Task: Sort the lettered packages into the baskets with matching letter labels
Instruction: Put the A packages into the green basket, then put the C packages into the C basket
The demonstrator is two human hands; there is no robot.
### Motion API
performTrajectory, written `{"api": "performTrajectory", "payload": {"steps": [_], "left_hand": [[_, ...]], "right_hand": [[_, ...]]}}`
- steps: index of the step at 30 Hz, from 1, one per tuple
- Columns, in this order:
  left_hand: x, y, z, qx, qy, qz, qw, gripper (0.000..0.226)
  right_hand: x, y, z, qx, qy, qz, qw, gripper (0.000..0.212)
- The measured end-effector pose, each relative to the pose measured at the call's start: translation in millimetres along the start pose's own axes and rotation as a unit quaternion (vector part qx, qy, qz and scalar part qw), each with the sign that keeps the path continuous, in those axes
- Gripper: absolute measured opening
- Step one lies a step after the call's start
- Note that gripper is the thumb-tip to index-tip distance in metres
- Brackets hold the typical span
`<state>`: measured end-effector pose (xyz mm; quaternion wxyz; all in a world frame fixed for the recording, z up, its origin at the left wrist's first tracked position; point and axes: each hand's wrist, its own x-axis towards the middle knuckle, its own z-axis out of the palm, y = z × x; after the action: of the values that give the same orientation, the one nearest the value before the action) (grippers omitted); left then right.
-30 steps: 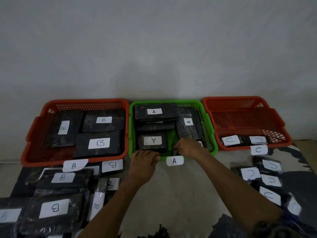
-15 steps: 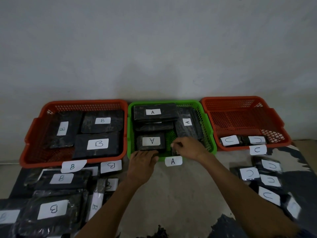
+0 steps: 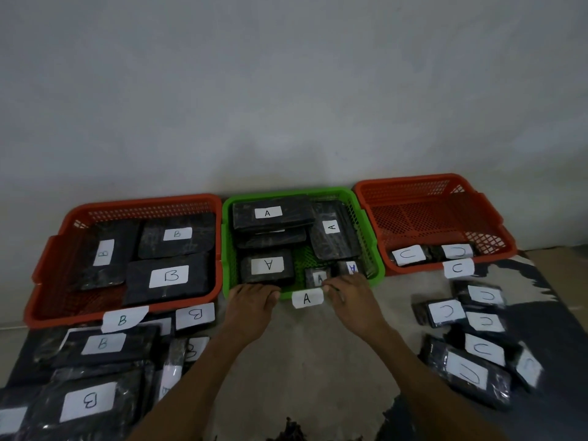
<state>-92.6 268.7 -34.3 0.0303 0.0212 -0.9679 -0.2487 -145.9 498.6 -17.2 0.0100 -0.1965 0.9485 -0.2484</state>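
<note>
Resting at the near rim of the green basket [image 3: 370, 237], both hands sit on either side of its white "A" tag [image 3: 307, 298]. The left hand [image 3: 251, 305] lies palm down with its fingers fairly straight on the rim, just below a dark package marked "A" [image 3: 267, 269]; it grips nothing. The right hand [image 3: 353, 302] reaches over the rim with its fingertips at a small package marked "A" [image 3: 319, 276], though whether it pinches the package or only touches it I cannot tell. A second small "A" package [image 3: 349, 268] lies just right of that one.

Farther in, the green basket holds more "A" packages, one lying left to right along the far wall [image 3: 273, 214] and one running near to far on the right [image 3: 332, 230].

With no "A" package visible outside the basket, the next pick probably lies to one side. To the right, well apart from the right hand, sits a cluster of "C" packages [image 3: 445, 312] on the floor, near the right orange basket [image 3: 436, 214], which carries a "C" tag [image 3: 458, 268] and already holds two "C" packages. To the left, a heap of "B" packages [image 3: 102, 343] lies in front of the left orange basket [image 3: 47, 268], tagged "B" [image 3: 122, 319] and holding three. Each hand is the nearer one for the pile on its own side.
</note>
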Motion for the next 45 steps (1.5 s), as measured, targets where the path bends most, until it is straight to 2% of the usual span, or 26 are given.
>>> {"api": "performTrajectory", "payload": {"steps": [5, 11, 14, 18, 24, 28, 30, 45], "left_hand": [[-0.4, -2.1, -0.8, 0.016, -0.006, 0.012, 1.0, 0.026], [-2.2, 6.5, -7.6, -0.042, -0.015, 0.036, 0.998, 0.027], [-21.7, 19.6, -10.8, -0.111, 0.025, 0.066, 0.991, 0.031], [-53.2, 33.9, -7.3, -0.145, 0.049, 0.069, 0.986, 0.03], [-101.4, 32.0, 15.5, -0.18, -0.063, 0.029, 0.981, 0.034], [-128.8, 11.9, 34.9, -0.146, -0.148, -0.024, 0.978, 0.036], [-139.2, 5.3, 41.6, -0.112, -0.168, -0.027, 0.979, 0.039], [-166.4, 15.2, 56.3, -0.13, -0.101, -0.064, 0.984, 0.034]], "right_hand": [[-9.8, -8.1, 4.3, -0.004, 0.041, 0.025, 0.999, 0.022], [-45.5, -17.0, -0.4, 0.058, 0.051, 0.069, 0.995, 0.044], [-68.0, -11.8, 0.0, 0.066, 0.029, 0.089, 0.993, 0.046], [-94.7, -2.4, 1.8, 0.094, -0.026, 0.132, 0.986, 0.047], [-126.2, 2.9, 12.2, 0.123, -0.117, 0.193, 0.967, 0.054], [-149.7, -5.2, 33.8, 0.068, -0.171, 0.182, 0.966, 0.059], [-160.7, -12.1, 44.4, 0.06, -0.166, 0.175, 0.969, 0.06], [-187.1, -19.3, 59.7, 0.086, -0.1, 0.154, 0.979, 0.045]]}}
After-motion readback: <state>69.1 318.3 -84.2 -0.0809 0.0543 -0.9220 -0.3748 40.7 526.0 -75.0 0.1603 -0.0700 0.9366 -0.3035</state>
